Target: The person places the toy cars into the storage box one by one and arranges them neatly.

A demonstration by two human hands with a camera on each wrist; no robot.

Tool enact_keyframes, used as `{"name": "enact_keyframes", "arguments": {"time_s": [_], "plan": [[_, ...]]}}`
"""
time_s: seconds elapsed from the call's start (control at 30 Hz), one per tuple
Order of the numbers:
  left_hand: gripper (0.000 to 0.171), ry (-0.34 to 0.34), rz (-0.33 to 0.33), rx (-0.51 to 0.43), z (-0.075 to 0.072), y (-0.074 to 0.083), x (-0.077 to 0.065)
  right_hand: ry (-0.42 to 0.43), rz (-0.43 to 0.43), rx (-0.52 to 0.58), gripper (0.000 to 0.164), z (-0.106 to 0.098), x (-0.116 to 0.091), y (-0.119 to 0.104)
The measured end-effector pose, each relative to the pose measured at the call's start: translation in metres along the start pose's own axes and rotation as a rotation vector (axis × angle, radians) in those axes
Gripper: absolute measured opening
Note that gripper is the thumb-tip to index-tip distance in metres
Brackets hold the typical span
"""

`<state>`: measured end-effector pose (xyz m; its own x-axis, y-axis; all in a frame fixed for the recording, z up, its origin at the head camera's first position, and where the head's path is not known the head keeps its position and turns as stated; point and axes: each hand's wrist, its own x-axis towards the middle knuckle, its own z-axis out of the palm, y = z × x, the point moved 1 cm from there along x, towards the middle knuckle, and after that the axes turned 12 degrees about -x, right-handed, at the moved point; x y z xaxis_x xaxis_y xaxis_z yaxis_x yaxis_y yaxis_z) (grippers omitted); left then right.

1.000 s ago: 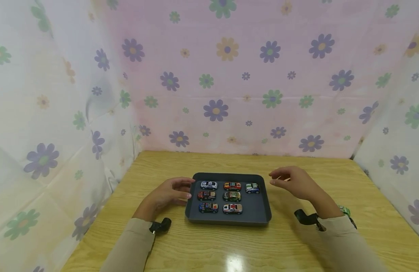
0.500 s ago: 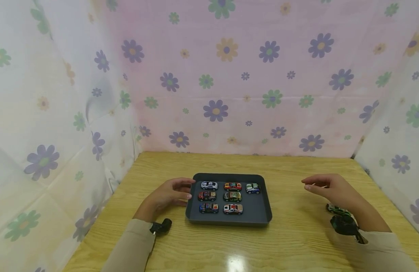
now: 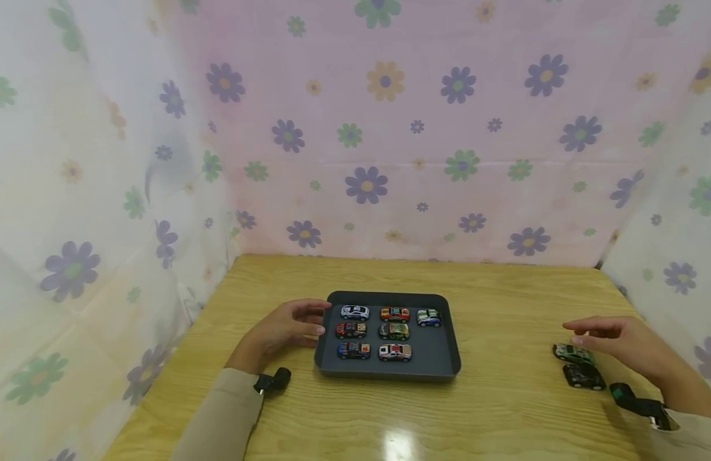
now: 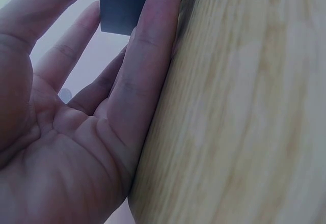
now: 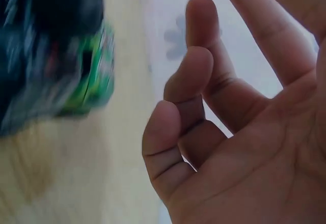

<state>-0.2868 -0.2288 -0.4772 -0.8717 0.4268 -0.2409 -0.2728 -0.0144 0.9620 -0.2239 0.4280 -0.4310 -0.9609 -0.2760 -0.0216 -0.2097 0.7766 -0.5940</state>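
Observation:
My left hand (image 3: 288, 328) rests beside the dark grey tray (image 3: 390, 371), its fingertips at the left rim. In the left wrist view its fingers (image 4: 147, 56) lie fairly straight against the tray's wall. Toy cars stand in rows in the tray, including a white-and-green toy car (image 3: 428, 318) alone in the right column. My right hand (image 3: 626, 342) hovers at the right, just above a green toy car (image 3: 571, 354), with nothing in its loosely bent fingers. A black toy car (image 3: 584, 376) sits just in front of the green one. Both look blurred in the right wrist view.
The wooden table (image 3: 499, 410) stretches around the tray. Flowered cloth (image 3: 419, 141) hangs behind it and along both sides. A small black camera mount (image 3: 273, 381) juts from the left wrist, another (image 3: 638, 400) from the right.
My right hand has moved from beside the tray's right edge rightward and nearer to me, over the green car. The black car has come into full view. My left hand and the tray stay put.

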Motion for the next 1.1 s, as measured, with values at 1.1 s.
{"name": "enact_keyframes", "arguments": {"time_s": [1.1], "plan": [[0.065,0.009,-0.004,-0.014,0.001,0.001,0.000,-0.114,0.142,-0.018,0.048,0.010,-0.009,0.036]]}}
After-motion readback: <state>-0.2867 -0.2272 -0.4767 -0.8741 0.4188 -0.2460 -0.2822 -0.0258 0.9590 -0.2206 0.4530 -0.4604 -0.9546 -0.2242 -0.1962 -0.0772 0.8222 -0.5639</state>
